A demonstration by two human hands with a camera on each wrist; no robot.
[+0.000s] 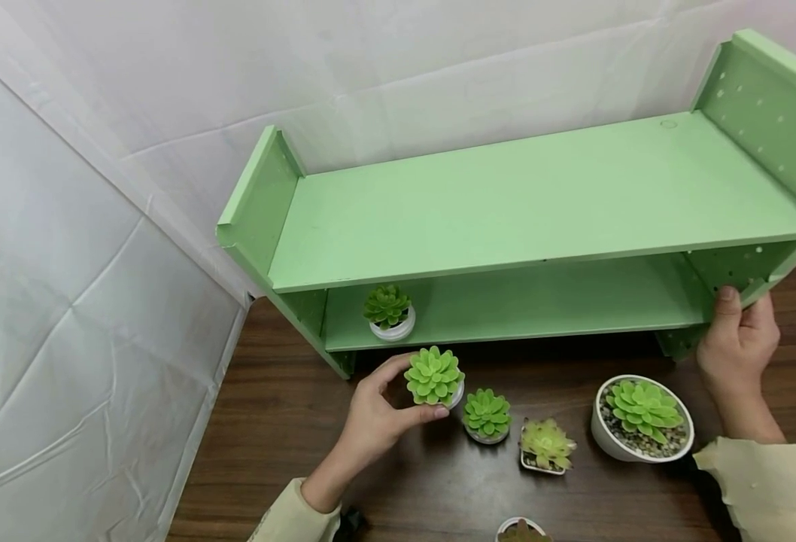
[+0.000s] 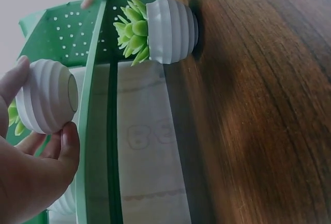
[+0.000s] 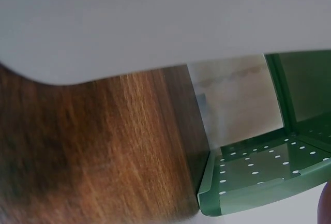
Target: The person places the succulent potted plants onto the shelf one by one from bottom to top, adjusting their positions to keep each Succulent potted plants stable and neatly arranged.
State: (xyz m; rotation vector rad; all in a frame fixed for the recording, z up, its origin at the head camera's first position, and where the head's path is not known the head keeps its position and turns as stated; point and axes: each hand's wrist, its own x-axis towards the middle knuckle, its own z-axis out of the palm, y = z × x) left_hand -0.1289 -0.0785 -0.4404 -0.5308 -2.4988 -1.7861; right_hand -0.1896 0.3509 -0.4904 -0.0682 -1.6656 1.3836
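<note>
My left hand (image 1: 378,418) holds a small potted succulent (image 1: 433,375) between thumb and fingers, in front of the lower shelf. The left wrist view shows its ribbed white pot (image 2: 46,97) raised off the table, base visible. My right hand (image 1: 739,342) grips the front edge of the right side panel (image 1: 760,263) of a green two-tier shelf (image 1: 533,203); only a fingertip (image 3: 325,206) shows at the edge of the right wrist view. Another potted succulent (image 1: 390,312) stands at the left end of the lower tier.
On the dark wooden table (image 1: 249,421) stand a small green succulent (image 1: 487,414), a pale succulent in a square pot (image 1: 547,446) and a larger round-potted one (image 1: 642,418). A reddish plant (image 1: 523,531) is cut off at the bottom. White sheeting (image 1: 168,75) surrounds the shelf.
</note>
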